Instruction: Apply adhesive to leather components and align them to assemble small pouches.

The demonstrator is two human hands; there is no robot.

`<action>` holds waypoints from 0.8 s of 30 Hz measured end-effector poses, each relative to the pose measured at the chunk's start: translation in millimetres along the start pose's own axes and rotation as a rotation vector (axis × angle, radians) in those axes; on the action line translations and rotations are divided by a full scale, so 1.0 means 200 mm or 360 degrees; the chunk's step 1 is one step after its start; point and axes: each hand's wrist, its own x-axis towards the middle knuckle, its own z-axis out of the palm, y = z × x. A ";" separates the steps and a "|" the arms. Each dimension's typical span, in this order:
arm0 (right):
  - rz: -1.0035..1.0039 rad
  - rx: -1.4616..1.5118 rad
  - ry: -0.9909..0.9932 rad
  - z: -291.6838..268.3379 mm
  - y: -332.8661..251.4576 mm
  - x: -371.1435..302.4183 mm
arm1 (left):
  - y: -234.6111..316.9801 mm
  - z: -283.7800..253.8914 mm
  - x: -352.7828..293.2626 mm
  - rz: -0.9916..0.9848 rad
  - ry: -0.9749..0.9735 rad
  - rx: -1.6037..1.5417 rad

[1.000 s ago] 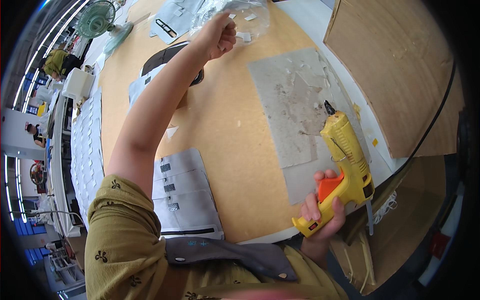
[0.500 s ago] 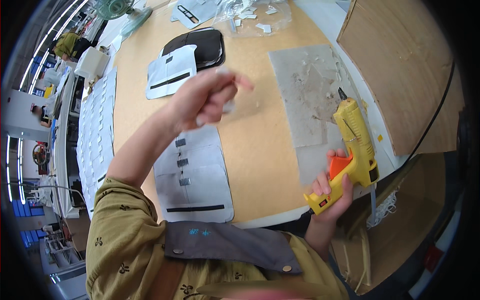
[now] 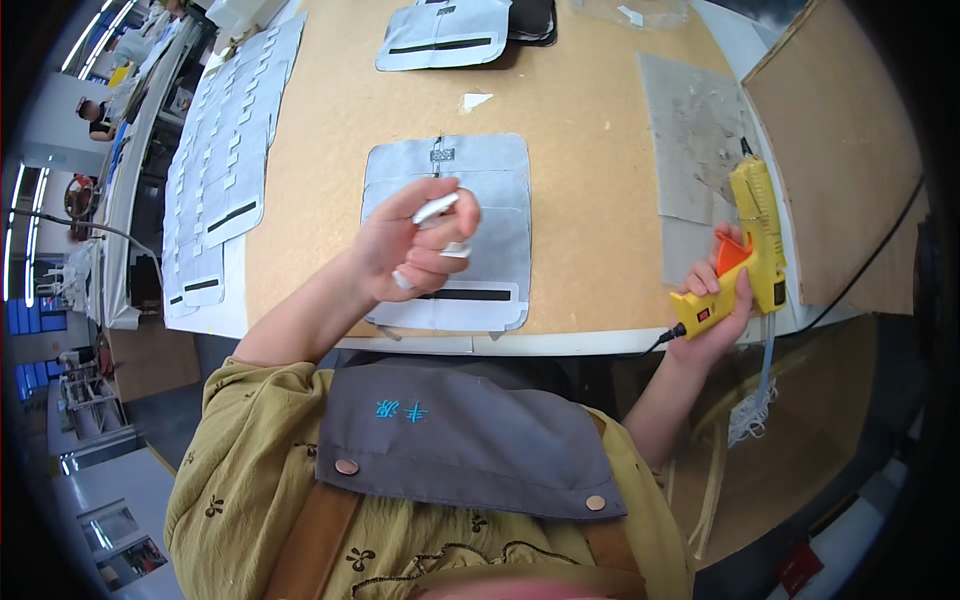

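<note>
My left hand (image 3: 418, 245) is closed around several small white pieces (image 3: 436, 208), whose edges poke out between its fingers. It hovers over a light grey fabric panel (image 3: 495, 195) with a black strip near its front edge and a dark patch at its far end. The hand and wrist cover part of that panel. On the right, my right hand (image 3: 712, 345) grips the handle of a yellow hot glue gun (image 3: 765, 205), fingers at its orange trigger. The gun's dark nozzle points away, above the stained grey sheet (image 3: 690, 130).
A loose white scrap (image 3: 476, 101) lies beyond the panel. Further back is another grey panel (image 3: 440, 30) beside dark ones (image 3: 530, 20). Rows of grey panels with white tabs (image 3: 235, 150) line the left. A wooden board (image 3: 840, 130) and black cable (image 3: 880, 250) are at right.
My left hand has drawn back nearer to me, still closed on the white pieces. The view has shifted, so the far panels sit higher. My right hand still holds the glue gun.
</note>
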 end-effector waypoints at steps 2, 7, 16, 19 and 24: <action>-0.0015 -0.0077 0.0029 -0.03 0.01 0.00 | -0.04 0.06 0.09 -0.0026 0.0089 -0.0031; -0.0010 -0.0180 0.0083 0.01 0.02 -0.02 | -0.05 0.06 0.29 -0.0061 0.0032 0.0002; -0.0023 -0.0182 0.0107 0.02 0.02 -0.02 | -0.01 0.10 0.52 0.0089 0.0329 0.0694; -0.0020 -0.0174 0.0117 0.02 0.01 -0.02 | -0.01 0.14 0.52 0.0043 0.0365 0.0782; 0.0012 -0.0133 0.0106 0.02 0.01 -0.01 | 0.07 0.06 0.52 -0.0307 0.0254 0.0783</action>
